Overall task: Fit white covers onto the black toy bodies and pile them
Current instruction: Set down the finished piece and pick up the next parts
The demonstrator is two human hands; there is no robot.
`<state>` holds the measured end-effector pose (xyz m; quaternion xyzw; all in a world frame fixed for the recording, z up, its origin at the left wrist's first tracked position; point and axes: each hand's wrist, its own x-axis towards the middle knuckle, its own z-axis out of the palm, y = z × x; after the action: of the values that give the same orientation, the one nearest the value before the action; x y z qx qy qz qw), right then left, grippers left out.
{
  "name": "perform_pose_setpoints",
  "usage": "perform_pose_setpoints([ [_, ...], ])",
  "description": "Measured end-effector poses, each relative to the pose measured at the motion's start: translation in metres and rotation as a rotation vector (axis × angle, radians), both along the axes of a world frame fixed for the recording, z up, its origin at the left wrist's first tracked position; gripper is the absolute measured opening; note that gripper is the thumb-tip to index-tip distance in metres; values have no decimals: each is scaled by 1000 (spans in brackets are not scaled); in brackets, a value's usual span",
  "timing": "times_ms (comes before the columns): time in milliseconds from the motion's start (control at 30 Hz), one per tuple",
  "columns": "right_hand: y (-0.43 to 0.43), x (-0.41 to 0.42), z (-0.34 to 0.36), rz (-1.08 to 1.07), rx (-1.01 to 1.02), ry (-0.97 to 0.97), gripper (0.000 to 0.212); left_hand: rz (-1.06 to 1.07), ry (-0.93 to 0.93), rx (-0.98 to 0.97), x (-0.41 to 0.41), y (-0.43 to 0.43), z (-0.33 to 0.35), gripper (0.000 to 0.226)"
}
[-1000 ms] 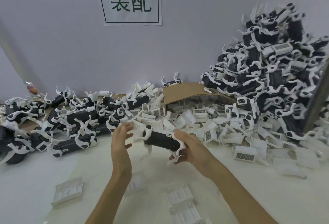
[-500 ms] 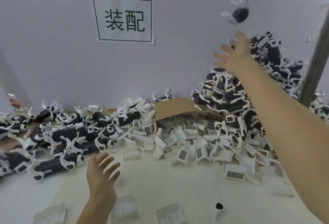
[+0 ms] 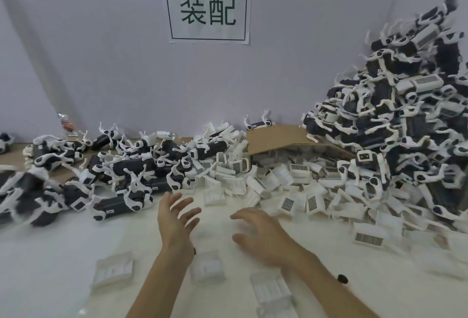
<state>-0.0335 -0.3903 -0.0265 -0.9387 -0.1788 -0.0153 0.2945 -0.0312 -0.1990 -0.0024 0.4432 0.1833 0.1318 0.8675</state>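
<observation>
My left hand (image 3: 176,221) and my right hand (image 3: 260,234) hover over the white table with fingers spread, and neither holds anything. A tall pile of black toy bodies fitted with white covers (image 3: 395,115) rises at the right against the wall. A low heap of black toy bodies with white legs (image 3: 121,173) lies at the left, and the nearest black body (image 3: 119,205) sits just left of my left hand. Loose white covers (image 3: 283,181) are spread across the middle, beyond my right hand.
Three white covers lie near my forearms: one white cover (image 3: 112,271) at the left, another white cover (image 3: 207,267) between my arms, a third white cover (image 3: 272,290) below my right wrist. A brown cardboard flap (image 3: 276,138) stands behind the covers. A paper sign (image 3: 207,7) hangs on the wall.
One second ago my right hand gripped a black body; it then flung it up toward the right pile. My right arm has now come back down beside my left hand, empty.
</observation>
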Motion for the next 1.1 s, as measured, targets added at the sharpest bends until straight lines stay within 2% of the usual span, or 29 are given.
perform_pose_setpoints([
  [100, 2, -1, -8, 2, -51, -61, 40, -4, 12, -9, -1, 0, 1, 33],
  [300, 2, -1, -11, 7, -79, -64, 35, -12, 41, -33, 0, 0, -3, 30],
  [433, 0, -2, -9, 21, -64, -26, 33, 87, -35, -72, 1, 20, -1, 30],
  [600, -3, -2, -8, 38, -58, -4, 34, 302, -95, -113, 7, 62, -7, 58],
  [700, -3, -2, -9, 47, -77, -1, 36, 223, -112, -149, 11, 79, -14, 55],
  [800, -4, -1, -10, 53, -86, 9, 37, 79, -66, 68, 16, 79, -18, 51],
  [900, -4, 0, -11, 59, -76, 8, 37, 145, 27, 380, 18, 67, -21, 29],
  [1000, -5, 0, -12, 59, -72, -4, 35, 213, -8, 730, 14, 51, -22, 19],
  [1100, -5, -1, -10, 60, 12, -31, 22, 142, -124, 796, 9, 41, -16, 18],
])
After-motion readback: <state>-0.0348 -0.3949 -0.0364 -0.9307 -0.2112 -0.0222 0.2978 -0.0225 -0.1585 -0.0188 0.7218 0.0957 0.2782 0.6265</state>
